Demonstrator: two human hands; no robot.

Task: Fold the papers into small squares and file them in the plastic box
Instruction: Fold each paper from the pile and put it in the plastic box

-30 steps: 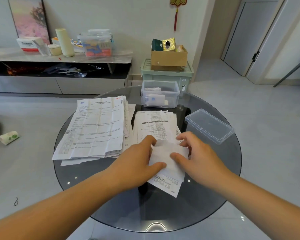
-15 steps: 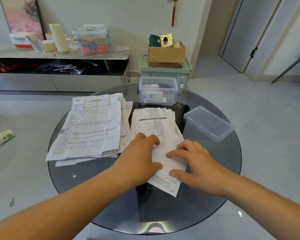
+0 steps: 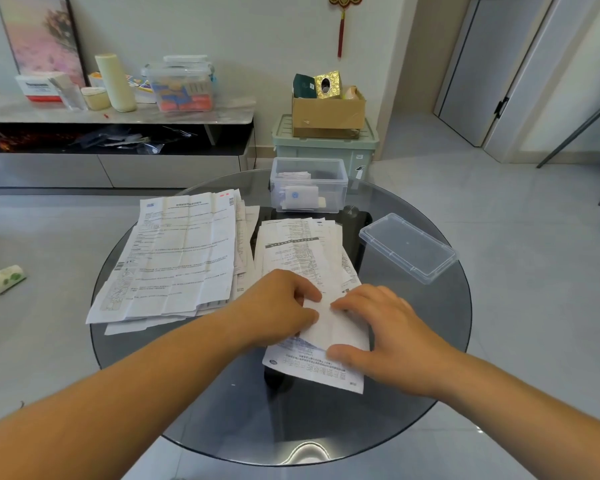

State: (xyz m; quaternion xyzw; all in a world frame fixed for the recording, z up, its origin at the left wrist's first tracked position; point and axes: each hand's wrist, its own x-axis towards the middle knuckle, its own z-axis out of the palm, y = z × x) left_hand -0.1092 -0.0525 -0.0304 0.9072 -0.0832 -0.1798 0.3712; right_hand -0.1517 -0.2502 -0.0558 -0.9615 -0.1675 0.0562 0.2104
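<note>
Round dark-glass tabletop on a pale grey tiled floor; low sideboard along the back wall.

Clear plastic box at the far edge, open, small folded pieces inside. Its lid lies apart to the right.

Large creased stack left, narrower stack centre.

Folded paper, blank side up, lies on the narrower stack's near end. Left hand curls onto its left edge, gripping. Right hand presses it, fingers nearly flat, thumb at the near edge.

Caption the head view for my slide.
Left hand pinches and right hand presses a folded paper on a paper stack, with the open plastic box and its lid beyond.
</note>
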